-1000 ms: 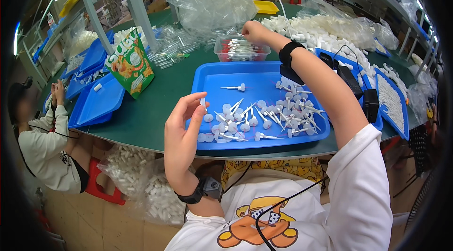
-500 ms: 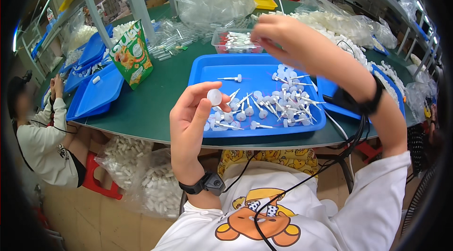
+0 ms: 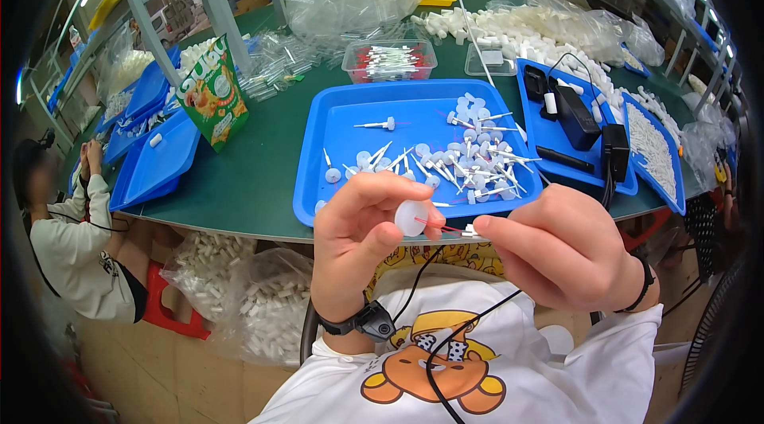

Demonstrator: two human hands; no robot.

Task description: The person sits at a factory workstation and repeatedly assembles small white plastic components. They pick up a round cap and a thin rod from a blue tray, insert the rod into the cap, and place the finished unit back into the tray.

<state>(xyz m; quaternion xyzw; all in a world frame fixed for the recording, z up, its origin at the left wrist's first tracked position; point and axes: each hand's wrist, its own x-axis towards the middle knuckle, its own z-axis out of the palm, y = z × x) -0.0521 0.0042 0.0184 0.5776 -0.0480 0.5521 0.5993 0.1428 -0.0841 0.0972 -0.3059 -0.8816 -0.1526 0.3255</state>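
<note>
My left hand (image 3: 348, 226) pinches a translucent white round disc (image 3: 409, 219) between thumb and fingers, just over the table's near edge. Closed fingertips of my right hand (image 3: 570, 242) grip a small white stick with a thin red tip (image 3: 469, 230). The red tip points at the disc's face and reaches its middle; whether it has gone into the disc I cannot tell. Beyond my hands lies a blue tray (image 3: 338, 109) with several white discs bearing white sticks (image 3: 481, 161), mostly heaped at its right. Behind it, a clear plastic box (image 3: 350, 74) holds red-and-white sticks.
To the right, a blue tray (image 3: 532, 97) carries black devices and cables. Stacked blue trays (image 3: 171, 157) and a green snack bag (image 3: 215, 97) stand at left. White cylinders (image 3: 525, 42) pile up at the back. A person (image 3: 87, 225) sits at far left.
My right hand has come back from the clear box to beside my left hand, now with a red-tipped stick. The left hand and disc have shifted right and nearer to me.
</note>
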